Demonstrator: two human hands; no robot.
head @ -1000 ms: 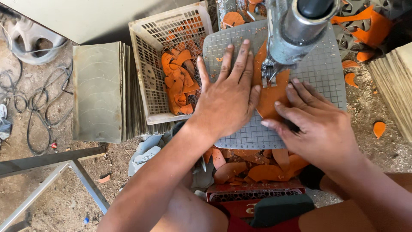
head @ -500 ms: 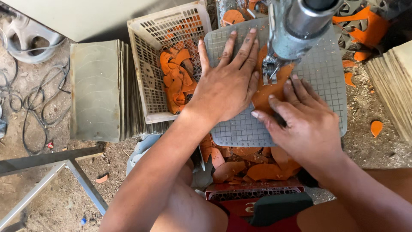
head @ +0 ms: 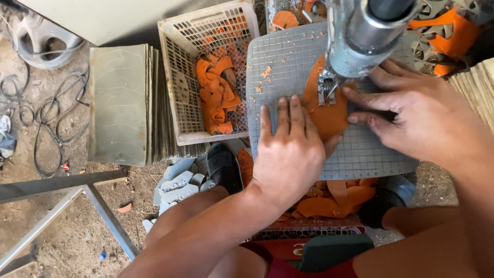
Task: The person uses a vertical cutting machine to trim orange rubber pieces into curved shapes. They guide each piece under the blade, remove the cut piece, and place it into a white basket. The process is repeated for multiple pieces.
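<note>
both hands, left hand (head: 290,154) and right hand (head: 419,116), press flat with fingers spread on the orange piece (head: 325,110) under the metal press head (head: 360,38); keep fingertips clear of it.

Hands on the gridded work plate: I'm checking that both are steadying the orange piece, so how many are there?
2. The left hand lies flat at the orange piece's lower left edge; the right hand presses it from the right, beside the metal machine head. None seem hidden.

Gridded grey work plate (head: 288,67) carries orange sheet (head: 325,110), perhaps rubber.
</note>
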